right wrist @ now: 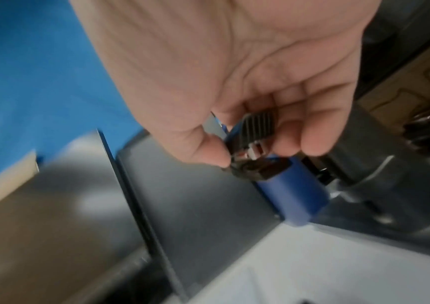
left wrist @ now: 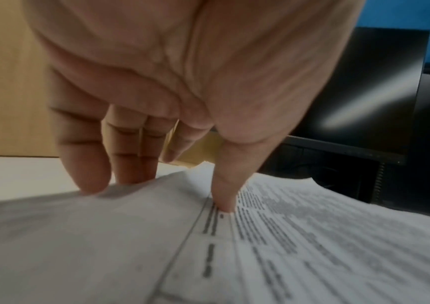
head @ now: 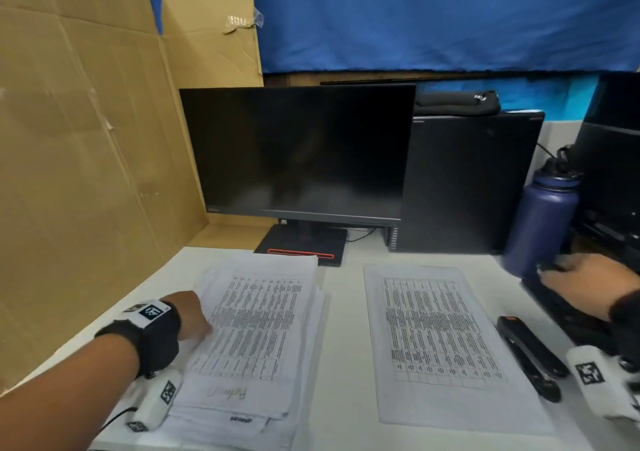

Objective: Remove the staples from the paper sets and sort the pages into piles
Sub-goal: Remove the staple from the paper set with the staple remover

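A thick stack of printed paper sets (head: pixel 256 329) lies at the left of the white desk (head: pixel 343 312). My left hand (head: pixel 195 317) is at its left edge. In the left wrist view the thumb (left wrist: pixel 224 197) presses down on the top page (left wrist: pixel 312 236) and the fingers (left wrist: pixel 91 160) reach under the raised edge, pinching it. A single pile of pages (head: pixel 443 339) lies flat to the right. My right hand (head: pixel 575 277) hovers at the far right and grips a small black staple remover (right wrist: pixel 254 144) between thumb and fingers.
A black stapler (head: pixel 530 357) lies right of the right pile. Behind it are a keyboard (head: pixel 554 308) and a dark blue bottle (head: pixel 543 215). A monitor (head: pixel 301 152) and a computer case (head: pixel 467 180) stand at the back, and cardboard (head: pixel 86 173) walls the left.
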### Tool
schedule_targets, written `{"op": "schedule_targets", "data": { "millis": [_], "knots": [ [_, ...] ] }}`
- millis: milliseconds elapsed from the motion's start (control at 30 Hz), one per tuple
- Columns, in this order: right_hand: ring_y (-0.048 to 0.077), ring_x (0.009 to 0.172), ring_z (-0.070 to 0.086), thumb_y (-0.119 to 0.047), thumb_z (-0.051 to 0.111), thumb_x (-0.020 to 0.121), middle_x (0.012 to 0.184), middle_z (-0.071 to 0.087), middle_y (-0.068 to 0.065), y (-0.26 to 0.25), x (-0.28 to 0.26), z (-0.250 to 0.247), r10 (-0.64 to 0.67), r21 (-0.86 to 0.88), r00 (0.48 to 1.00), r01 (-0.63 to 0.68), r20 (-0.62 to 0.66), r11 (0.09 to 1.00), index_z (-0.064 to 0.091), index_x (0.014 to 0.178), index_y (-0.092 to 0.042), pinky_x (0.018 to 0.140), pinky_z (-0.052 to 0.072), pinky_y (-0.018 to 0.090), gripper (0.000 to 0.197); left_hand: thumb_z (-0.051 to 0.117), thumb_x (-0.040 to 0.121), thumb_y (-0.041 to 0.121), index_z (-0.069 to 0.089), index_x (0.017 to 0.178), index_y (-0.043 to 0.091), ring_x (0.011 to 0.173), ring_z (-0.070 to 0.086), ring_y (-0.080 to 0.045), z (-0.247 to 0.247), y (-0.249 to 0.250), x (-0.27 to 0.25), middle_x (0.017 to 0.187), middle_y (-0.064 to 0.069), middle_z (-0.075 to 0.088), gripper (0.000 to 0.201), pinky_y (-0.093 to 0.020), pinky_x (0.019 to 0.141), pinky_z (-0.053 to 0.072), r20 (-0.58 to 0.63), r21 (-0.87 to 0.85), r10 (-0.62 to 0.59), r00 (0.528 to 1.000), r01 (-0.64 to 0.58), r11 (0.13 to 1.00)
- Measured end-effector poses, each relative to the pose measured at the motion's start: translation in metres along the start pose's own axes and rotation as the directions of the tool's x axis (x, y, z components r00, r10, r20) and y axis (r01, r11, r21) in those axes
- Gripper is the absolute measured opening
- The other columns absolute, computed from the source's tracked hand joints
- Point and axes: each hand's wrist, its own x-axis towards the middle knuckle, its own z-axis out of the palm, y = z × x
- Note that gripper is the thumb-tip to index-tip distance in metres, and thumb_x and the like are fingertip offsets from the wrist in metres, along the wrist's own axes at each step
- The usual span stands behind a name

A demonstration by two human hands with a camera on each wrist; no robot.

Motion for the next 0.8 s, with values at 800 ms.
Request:
{"op": "schedule_targets", "data": {
  "millis": [800],
  "knots": [
    [0.022,0.050,0.055,0.009,0.065,0.086,0.065,0.055,0.008,-0.147,-0.194,0.095,-0.134,0.844,0.907,-0.306,0.399,0.440,0.064,0.096,-0.005,0.058,0.050,0.032,0.017,0.054,0.102,0.019,0.066,0.088,0.024,0.073,0.062,-0.019,-0.031,-0.021,-0.044,0.080,0.001,0.068,0.019,-0.029,0.062,0.045,-0.561,-0.525,-0.001,0.828,-0.354,0.774]
  ]
}}
